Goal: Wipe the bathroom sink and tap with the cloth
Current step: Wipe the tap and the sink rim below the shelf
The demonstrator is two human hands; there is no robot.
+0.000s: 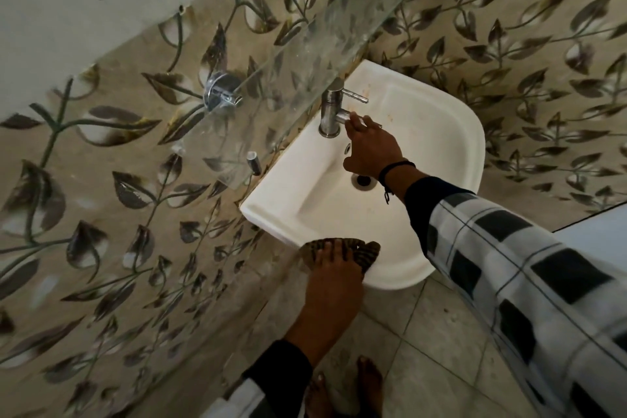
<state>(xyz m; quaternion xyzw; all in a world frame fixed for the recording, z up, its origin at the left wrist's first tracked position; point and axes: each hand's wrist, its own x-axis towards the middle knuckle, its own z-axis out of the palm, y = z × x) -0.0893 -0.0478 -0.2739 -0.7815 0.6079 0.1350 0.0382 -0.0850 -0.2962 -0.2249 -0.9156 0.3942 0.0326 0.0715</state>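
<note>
Right sleeve [502, 265], fingers [360, 124] round tap [330, 108], spout [342, 118] end hidden

The white ceramic sink [437, 146] is fixed to the wall, its basin faintly stained with orange near the tap, and its dark drain hole [363, 180] sits just below the heel of the right hand [369, 149]. The chrome tap [330, 112] stands upright at the sink's back edge, a thin lever jutting out just above the grip, while the right hand's fingers curl round the end of its short spout. The cloth [371, 253], dark with brownish stripes, lies flattened on the sink's near rim under the left hand [334, 270], its edges showing beyond the spread fingertips.
</note>
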